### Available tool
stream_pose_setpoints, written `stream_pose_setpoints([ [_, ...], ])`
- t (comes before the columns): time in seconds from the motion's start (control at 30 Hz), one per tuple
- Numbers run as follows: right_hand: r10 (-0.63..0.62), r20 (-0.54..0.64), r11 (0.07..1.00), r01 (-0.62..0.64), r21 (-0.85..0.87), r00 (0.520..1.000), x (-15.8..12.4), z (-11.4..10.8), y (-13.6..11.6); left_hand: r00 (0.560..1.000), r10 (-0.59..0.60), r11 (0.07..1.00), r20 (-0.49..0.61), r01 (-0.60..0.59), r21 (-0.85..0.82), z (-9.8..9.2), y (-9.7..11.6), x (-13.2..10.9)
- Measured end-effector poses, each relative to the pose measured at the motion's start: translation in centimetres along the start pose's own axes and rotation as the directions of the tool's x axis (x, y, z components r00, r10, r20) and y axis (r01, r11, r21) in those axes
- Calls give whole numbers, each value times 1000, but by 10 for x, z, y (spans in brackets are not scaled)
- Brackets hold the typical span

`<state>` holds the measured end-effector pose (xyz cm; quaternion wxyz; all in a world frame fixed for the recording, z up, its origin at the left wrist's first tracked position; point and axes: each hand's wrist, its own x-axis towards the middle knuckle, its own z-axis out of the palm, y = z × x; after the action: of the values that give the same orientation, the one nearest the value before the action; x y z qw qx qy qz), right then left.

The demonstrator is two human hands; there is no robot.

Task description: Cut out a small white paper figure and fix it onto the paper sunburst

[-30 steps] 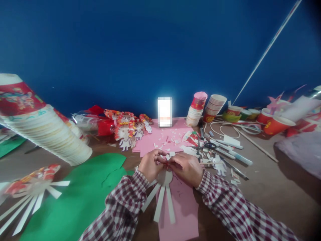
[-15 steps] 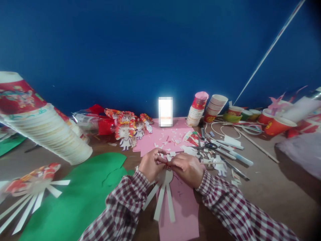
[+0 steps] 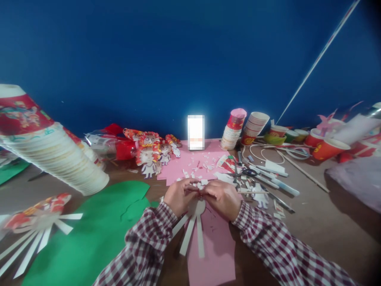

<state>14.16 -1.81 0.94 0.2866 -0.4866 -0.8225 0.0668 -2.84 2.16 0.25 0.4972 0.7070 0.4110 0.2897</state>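
Note:
My left hand (image 3: 181, 195) and my right hand (image 3: 222, 198) meet at the middle of the table, fingers pinched together. Between them is a cut paper cup (image 3: 195, 208), its pale round base toward me and its sides slit into long white strips that fan downward. Both hands grip its far edge; the exact fingertip contact is hidden behind the fingers. Beneath it lies a pink paper sheet (image 3: 212, 258). Just beyond my hands, white paper scraps (image 3: 205, 169) are scattered over more pink paper (image 3: 175, 171).
Green paper (image 3: 89, 234), another cut cup (image 3: 44, 220) and a leaning cup stack (image 3: 59, 155) are at left. Cut-out paper figures (image 3: 149, 163) stand behind. Scissors (image 3: 250, 172), pens (image 3: 282, 186), a thin stick (image 3: 309, 174) and upright cup stacks (image 3: 233, 129) sit at right.
The cut cup's strips have lifted slightly and shifted a little left. Both hands keep their pinch in nearly the same place.

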Motion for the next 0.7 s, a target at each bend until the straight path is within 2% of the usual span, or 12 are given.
stream_pose_setpoints([
  [0.27,12,3,1000,-12,-13,1000,0,1,-1,992,121,941,-29,-105,322,-4,11,-4],
  [0.53,120,11,993,-120,-10,993,0,1,-2,995,84,970,-50,-70,232,-1,9,-2],
  [0.7,98,12,995,-98,-16,995,0,1,-2,996,55,981,-64,-42,191,-1,11,-2],
])
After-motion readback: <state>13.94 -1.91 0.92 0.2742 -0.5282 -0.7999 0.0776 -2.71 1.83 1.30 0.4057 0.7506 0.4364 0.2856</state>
